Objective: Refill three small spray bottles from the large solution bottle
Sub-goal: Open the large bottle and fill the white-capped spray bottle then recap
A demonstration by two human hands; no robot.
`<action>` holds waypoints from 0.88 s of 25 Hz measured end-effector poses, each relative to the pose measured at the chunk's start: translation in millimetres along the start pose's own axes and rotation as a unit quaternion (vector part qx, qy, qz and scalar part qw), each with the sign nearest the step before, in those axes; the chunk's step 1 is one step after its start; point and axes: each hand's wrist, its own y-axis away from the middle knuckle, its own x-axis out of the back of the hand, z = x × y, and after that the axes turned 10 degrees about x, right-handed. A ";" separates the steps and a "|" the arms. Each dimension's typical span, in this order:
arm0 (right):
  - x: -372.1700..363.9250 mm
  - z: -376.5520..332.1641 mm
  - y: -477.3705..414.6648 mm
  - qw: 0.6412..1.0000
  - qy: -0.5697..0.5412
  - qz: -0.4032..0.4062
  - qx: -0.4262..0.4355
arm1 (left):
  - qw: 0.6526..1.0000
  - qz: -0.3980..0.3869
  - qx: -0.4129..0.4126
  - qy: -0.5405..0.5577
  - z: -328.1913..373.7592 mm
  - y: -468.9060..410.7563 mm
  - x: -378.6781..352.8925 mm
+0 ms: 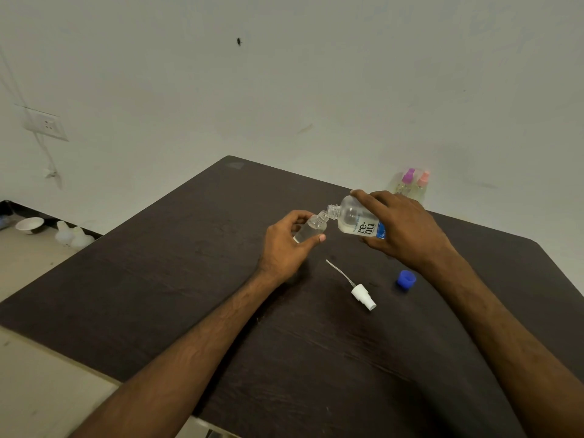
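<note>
Both hands point(286, 245) tilt solution bottle point(355, 222) into small spray bottle point(311, 229).

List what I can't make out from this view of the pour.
Head view only:
- small bottle: fill level covered by the grip of the left hand.
- solution bottle: lower half behind the right hand.
- purple-capped spray bottle and pink-capped spray bottle at the far edge: blurred, contents unreadable.
- stream between the necks: too small.

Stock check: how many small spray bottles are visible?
3. An uncapped bottle in the left hand, against the large solution bottle; a purple-topped bottle and a pink-topped bottle at the far edge of the table.
</note>
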 end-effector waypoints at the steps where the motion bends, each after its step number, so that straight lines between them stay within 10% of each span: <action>1: 0.1 -0.1 0.1 1.000 0.002 0.001 0.001 | 1.000 0.001 0.001 0.001 -0.3 0.2 -0.1; 22: -2.6 -0.8 -1.1 1.000 -0.014 0.014 -0.001 | 1.000 0.009 0.008 0.006 -0.9 -0.6 -0.4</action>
